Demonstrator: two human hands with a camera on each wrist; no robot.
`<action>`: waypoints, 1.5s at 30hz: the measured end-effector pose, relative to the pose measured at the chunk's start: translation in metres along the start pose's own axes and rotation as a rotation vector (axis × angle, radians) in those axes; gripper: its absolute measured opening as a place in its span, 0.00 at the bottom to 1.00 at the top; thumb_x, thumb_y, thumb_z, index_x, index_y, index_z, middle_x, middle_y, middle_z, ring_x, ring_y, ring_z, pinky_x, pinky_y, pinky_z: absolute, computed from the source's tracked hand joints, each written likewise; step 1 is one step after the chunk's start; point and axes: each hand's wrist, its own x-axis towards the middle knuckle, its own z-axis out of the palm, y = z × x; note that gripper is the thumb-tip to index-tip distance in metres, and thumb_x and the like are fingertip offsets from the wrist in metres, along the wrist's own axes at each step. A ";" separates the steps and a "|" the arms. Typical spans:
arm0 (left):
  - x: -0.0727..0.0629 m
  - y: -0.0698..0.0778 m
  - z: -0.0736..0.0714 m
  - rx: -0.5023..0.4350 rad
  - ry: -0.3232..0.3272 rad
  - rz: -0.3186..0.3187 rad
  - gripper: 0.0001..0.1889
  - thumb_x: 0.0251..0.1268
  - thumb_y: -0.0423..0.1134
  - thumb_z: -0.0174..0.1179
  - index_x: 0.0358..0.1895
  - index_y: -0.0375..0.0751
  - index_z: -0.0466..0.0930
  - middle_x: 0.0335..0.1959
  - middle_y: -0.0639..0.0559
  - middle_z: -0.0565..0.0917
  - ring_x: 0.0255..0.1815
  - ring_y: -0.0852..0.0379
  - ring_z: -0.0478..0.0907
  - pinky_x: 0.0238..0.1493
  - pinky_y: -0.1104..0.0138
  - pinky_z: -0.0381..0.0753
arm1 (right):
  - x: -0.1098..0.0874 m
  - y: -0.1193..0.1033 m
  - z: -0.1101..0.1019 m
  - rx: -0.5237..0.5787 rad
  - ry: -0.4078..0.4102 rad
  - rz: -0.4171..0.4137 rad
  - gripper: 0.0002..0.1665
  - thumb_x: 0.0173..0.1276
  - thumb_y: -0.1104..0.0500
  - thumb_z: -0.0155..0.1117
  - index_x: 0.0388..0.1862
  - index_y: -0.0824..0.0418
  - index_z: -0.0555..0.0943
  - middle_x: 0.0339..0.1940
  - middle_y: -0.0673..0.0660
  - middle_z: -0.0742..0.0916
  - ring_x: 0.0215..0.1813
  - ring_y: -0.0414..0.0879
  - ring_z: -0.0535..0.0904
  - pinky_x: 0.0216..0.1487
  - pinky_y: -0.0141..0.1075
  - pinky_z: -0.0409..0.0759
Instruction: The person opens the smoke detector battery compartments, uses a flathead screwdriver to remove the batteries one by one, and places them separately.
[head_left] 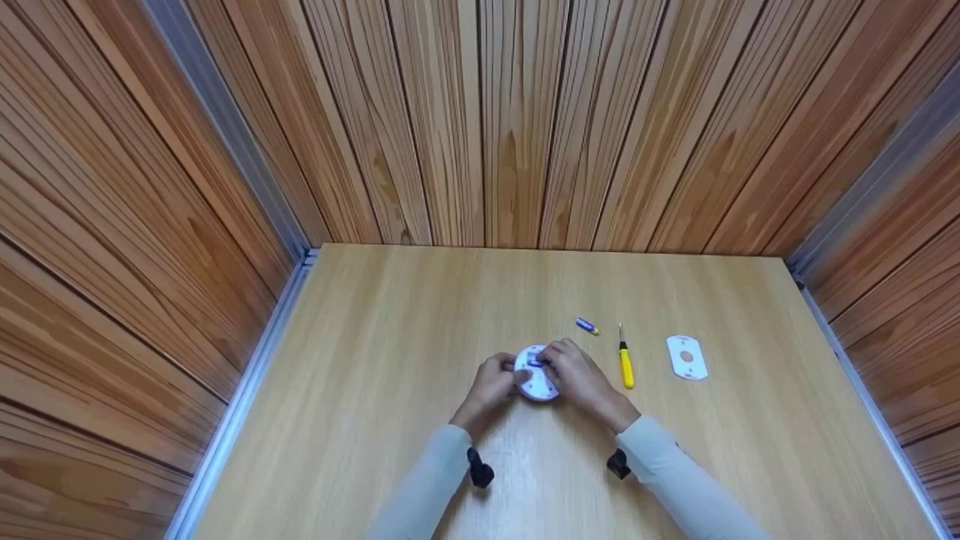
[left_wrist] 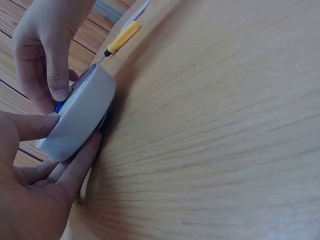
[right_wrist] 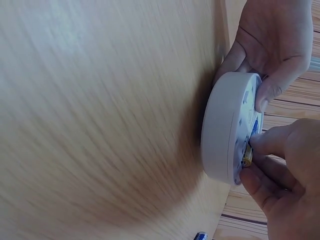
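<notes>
A round white battery-powered device (head_left: pixel 538 388) is tilted just above the table between both hands. My left hand (head_left: pixel 491 381) grips its left side; in the left wrist view the thumb lies on the upper edge and fingers support it underneath. My right hand (head_left: pixel 579 373) is at the open battery compartment. There, in the right wrist view, finger and thumb pinch a small battery (right_wrist: pixel 247 156) by its gold-coloured end. Blue shows beside it in the compartment; whether that is the same battery or another, I cannot tell.
On the wooden table (head_left: pixel 375 337), a loose blue-and-gold battery (head_left: pixel 587 326) lies beyond the device. Right of my right hand are a yellow-handled screwdriver (head_left: pixel 625 366) and a white plate (head_left: pixel 696 366) with a round hole. Wood-panelled walls (head_left: pixel 510 150) enclose the table.
</notes>
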 end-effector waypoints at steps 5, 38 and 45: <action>0.000 0.000 0.000 0.007 0.003 0.029 0.17 0.70 0.40 0.68 0.57 0.37 0.82 0.46 0.47 0.83 0.40 0.55 0.83 0.40 0.65 0.82 | 0.002 0.000 0.001 -0.005 0.000 -0.020 0.14 0.79 0.66 0.64 0.59 0.63 0.86 0.55 0.58 0.89 0.58 0.51 0.82 0.63 0.46 0.85; -0.001 0.000 -0.001 0.024 -0.011 0.031 0.19 0.71 0.40 0.67 0.61 0.35 0.81 0.49 0.46 0.85 0.44 0.55 0.84 0.43 0.67 0.84 | 0.006 0.001 0.001 -0.030 -0.059 0.000 0.16 0.75 0.67 0.66 0.60 0.65 0.85 0.56 0.60 0.86 0.59 0.52 0.78 0.63 0.47 0.82; -0.001 0.000 -0.001 0.038 -0.014 0.048 0.18 0.72 0.40 0.67 0.59 0.36 0.82 0.48 0.47 0.85 0.41 0.56 0.83 0.38 0.67 0.83 | 0.005 0.001 0.000 -0.049 -0.065 -0.005 0.17 0.75 0.64 0.68 0.60 0.66 0.85 0.56 0.60 0.85 0.57 0.52 0.76 0.60 0.46 0.82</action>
